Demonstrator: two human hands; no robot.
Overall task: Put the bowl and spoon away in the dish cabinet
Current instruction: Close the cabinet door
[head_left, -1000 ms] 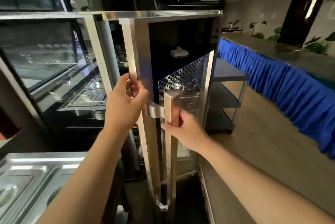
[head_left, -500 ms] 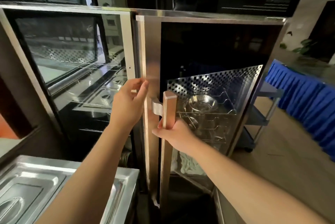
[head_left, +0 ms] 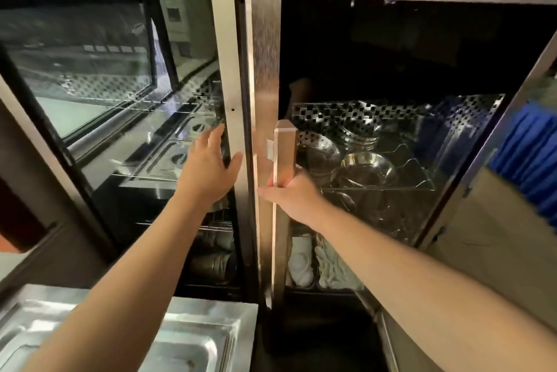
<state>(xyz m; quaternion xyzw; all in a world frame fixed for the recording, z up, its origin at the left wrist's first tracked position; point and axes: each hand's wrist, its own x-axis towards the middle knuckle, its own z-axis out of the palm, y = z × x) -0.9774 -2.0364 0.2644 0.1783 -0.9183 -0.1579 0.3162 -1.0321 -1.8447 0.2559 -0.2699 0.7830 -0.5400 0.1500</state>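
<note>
The steel dish cabinet fills the view. Its right glass door [head_left: 262, 70] stands nearly flush with the left door frame [head_left: 226, 70]. My right hand [head_left: 294, 195] grips the door's tall copper-coloured handle [head_left: 284, 148]. My left hand [head_left: 211, 169] is off the door edge, fingers spread, in front of the left door's glass. Through the right glass I see steel bowls [head_left: 366, 168] on a wire rack, with a perforated steel back panel [head_left: 391, 114] behind them. No spoon can be made out.
A steel tray counter [head_left: 193, 338] lies at the lower left, below my left arm. White cloths [head_left: 301, 263] sit on the cabinet's bottom shelf. A blue skirted table [head_left: 530, 154] stands at the right, past the cabinet's side. Brown floor lies at the lower right.
The right door has swung from edge-on to nearly closed, pushed by my right hand on the handle. My left hand has let go of the door's edge and opened.
</note>
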